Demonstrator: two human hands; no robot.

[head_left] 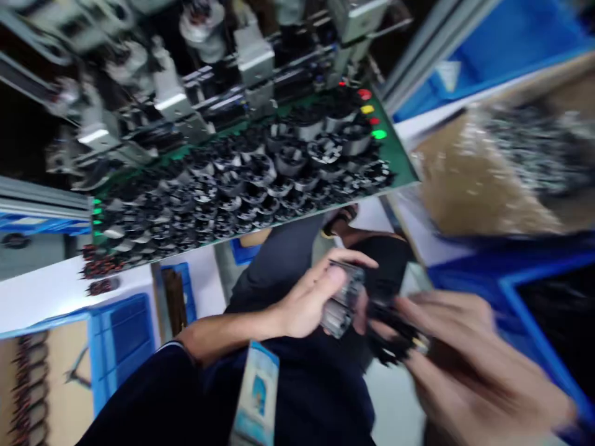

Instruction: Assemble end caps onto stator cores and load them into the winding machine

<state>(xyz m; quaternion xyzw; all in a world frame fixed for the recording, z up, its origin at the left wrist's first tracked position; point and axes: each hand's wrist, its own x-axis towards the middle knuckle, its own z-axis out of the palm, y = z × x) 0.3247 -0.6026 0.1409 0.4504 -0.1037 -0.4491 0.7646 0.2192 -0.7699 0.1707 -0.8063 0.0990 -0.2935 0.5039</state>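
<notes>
My left hand (309, 300) is wrapped round a grey metal part (343, 300) with ridged sides, held above my lap. Just to its right, my right hand (465, 353), smeared by motion, has its fingers on a black ring-shaped part (393, 334) with small prongs along its edge. The two parts are close together; whether they touch is unclear. Beyond the hands, a green machine bed (402, 161) bears many dark ring-shaped parts (255, 173) in rows.
Machine fixtures (255, 56) stand behind the bed. At the right lie a bag of metal parts (534, 148) and a blue crate (534, 322). A blue bin (125, 334) is at the lower left, and reddish-black parts (100, 266) sit at the bed's left corner.
</notes>
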